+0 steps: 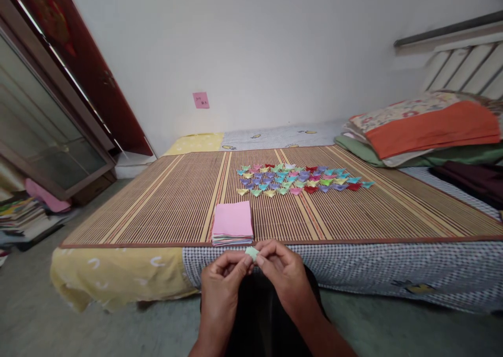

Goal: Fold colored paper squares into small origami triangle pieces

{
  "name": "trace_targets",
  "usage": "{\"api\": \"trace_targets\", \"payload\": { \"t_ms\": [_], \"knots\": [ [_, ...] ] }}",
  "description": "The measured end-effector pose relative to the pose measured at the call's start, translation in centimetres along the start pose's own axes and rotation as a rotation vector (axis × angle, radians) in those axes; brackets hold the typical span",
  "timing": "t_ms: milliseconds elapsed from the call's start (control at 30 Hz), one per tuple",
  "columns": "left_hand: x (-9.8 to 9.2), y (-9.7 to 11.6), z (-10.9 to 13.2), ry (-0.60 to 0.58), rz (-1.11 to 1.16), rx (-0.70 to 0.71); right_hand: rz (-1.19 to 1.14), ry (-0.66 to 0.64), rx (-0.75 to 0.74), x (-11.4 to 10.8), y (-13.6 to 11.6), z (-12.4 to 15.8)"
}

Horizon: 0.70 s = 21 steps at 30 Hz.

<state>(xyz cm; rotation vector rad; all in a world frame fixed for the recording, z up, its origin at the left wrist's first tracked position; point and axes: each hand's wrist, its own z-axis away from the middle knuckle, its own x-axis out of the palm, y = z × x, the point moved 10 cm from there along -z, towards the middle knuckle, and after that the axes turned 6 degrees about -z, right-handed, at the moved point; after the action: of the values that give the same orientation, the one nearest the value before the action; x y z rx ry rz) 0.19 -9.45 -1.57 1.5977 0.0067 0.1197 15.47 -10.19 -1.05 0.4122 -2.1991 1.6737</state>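
Between my two hands is a small folded piece of pale green paper [252, 252], held just in front of the bed's near edge. My left hand [225, 276] pinches its left side between thumb and fingers. On the right side, my right hand [281, 268] grips it the same way. Just beyond my hands lies a stack of square paper [233, 219], pink on top with other colours showing at its edge. Farther back, several rows of small folded paper pieces [301, 179] in many colours are spread on the striped mat.
The striped bamboo mat [157, 205] covers the bed, over yellow and checked cloth. Folded bedding [428, 126] and dark cloth [471, 184] lie at right. A pink note [201, 100] is on the wall. A glass-panelled door [43, 105] and piled books [23, 213] are at left.
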Motion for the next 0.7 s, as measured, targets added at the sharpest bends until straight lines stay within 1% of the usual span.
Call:
{"api": "trace_targets", "payload": {
  "t_ms": [133, 300, 400, 500, 600, 700],
  "knots": [
    [-0.1, -0.2, 0.2, 0.038, 0.006, 0.003, -0.004, 0.031, 0.027, -0.2, 0.3, -0.2],
    [-0.1, -0.6, 0.1, 0.039, 0.023, -0.008, 0.056, -0.010, 0.130, 0.0, 1.0, -0.6],
    [-0.1, -0.8, -0.1, 0.027, 0.027, -0.012, 0.129, -0.010, 0.168, -0.3, 1.2, -0.6],
    [0.3, -0.7, -0.1, -0.019, 0.066, -0.024, 0.142, -0.012, 0.144, -0.5, 0.6, -0.7],
    [0.9, -0.3, 0.1, -0.070, 0.134, -0.040, 0.098, -0.017, 0.100, -0.5, -0.2, -0.6],
    [0.9, -0.2, 0.3, -0.066, 0.147, -0.065, 0.057, -0.048, 0.066, 0.0, -1.0, -0.4]
  ]
}}
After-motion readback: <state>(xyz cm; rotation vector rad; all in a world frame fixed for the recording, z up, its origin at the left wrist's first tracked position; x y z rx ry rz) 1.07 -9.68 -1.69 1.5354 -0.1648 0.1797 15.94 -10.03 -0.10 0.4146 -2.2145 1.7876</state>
